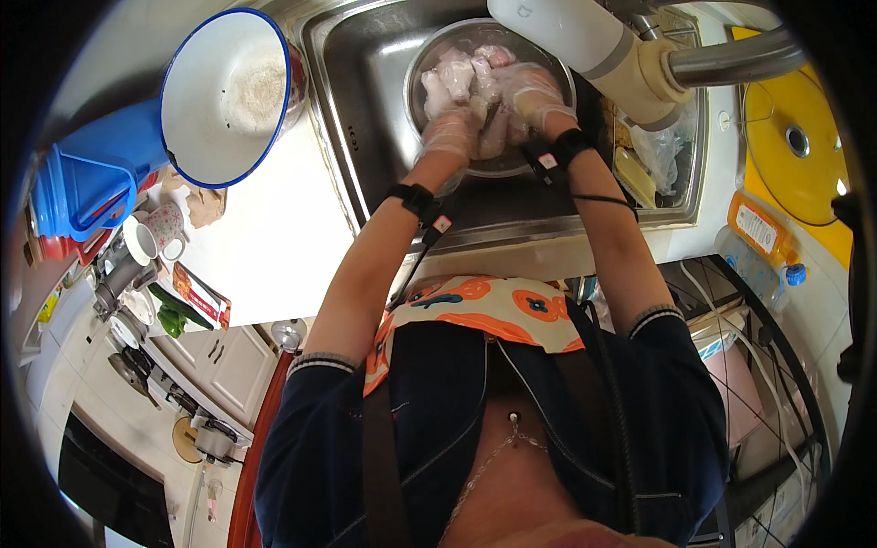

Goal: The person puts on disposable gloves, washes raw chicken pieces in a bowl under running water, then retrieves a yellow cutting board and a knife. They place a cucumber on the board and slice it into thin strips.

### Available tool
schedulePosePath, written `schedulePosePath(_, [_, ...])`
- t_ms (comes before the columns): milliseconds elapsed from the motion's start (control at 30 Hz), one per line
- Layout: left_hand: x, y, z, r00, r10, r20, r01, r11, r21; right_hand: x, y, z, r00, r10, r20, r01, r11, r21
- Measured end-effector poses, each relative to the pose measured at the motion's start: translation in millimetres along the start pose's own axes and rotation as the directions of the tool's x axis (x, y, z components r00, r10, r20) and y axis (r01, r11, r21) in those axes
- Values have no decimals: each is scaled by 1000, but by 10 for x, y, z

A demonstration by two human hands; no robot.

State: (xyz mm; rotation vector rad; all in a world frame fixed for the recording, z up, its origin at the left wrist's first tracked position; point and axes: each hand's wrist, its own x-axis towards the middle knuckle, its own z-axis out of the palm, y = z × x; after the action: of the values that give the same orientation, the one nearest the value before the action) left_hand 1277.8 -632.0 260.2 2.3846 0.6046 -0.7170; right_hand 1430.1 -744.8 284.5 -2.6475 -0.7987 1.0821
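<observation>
A round metal bowl stands in the stainless steel sink, with several pieces of raw chicken in it. My left hand, in a clear plastic glove, reaches into the bowl at its near left side and touches the pieces. My right hand, gloved the same way, lies over the pieces at the right side. The fingers of both hands are largely hidden among the meat and under the wrinkled plastic, so their grip is unclear. Black bands with cables circle both wrists.
A white enamel basin with blue rim stands left of the sink. The faucet with a white attachment overhangs the bowl's right side. Plastic bags lie in the right basin. Bottles and a yellow board are at the right.
</observation>
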Motion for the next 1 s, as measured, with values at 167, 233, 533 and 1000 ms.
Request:
schedulePosePath(167, [78,-410,60,963,-190,-191,47,817,-574,-43,130,47,972,-232,30,233,951,-202])
schedulePosePath(233, [78,-530,65,960,-172,-222,-29,724,-689,-136,190,167,954,-72,-291,118,983,141])
schedulePosePath(533, [-456,17,-389,980,-83,180,186,72,-980,-705,-47,491,974,225,1,-150,645,749])
schedulePosePath(1000, [-1397,258,-480,967,221,128,216,-439,-872,-1093,-711,614,836,49,-546,498,349,794])
